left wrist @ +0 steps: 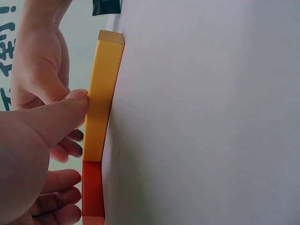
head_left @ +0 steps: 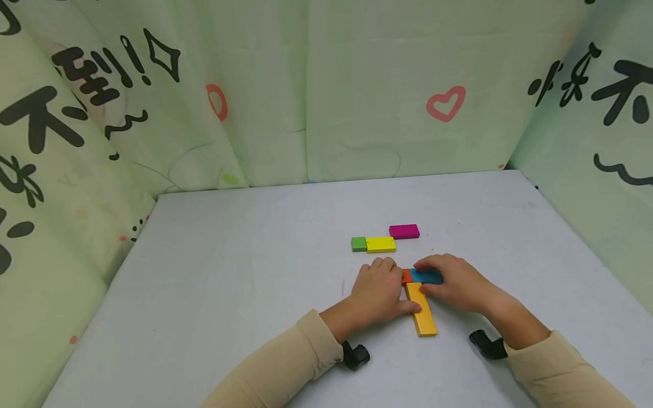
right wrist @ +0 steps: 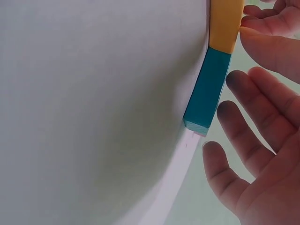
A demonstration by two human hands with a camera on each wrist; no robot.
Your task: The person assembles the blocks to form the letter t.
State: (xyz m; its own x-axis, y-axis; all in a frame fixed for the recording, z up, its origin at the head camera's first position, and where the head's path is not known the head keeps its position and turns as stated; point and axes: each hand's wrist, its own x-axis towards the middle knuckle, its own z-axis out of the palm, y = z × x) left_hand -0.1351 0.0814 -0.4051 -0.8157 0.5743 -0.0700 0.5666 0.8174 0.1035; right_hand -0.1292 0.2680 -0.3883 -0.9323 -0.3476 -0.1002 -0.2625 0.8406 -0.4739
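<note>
An orange-yellow block [head_left: 422,317] lies lengthwise toward me, its far end against a row of a red-orange block [head_left: 406,276] and a blue block [head_left: 427,276]. My left hand [head_left: 378,292] stretches its thumb onto the long block's side, while its other fingers reach the red-orange block [left wrist: 92,190]. Around the blue block [right wrist: 206,89] spreads my right hand [head_left: 461,283]. Its index finger is at the far edge, and the thumb touches the orange-yellow block [right wrist: 225,26] near the joint. Whether the other right fingers press on the blue block cannot be told.
Beyond the hands, a green block [head_left: 359,244] touches a yellow block [head_left: 381,245], with a magenta block [head_left: 405,231] just behind to the right. All lie on the white table [head_left: 245,272]. Printed green curtains [head_left: 326,113] hang behind and at both sides.
</note>
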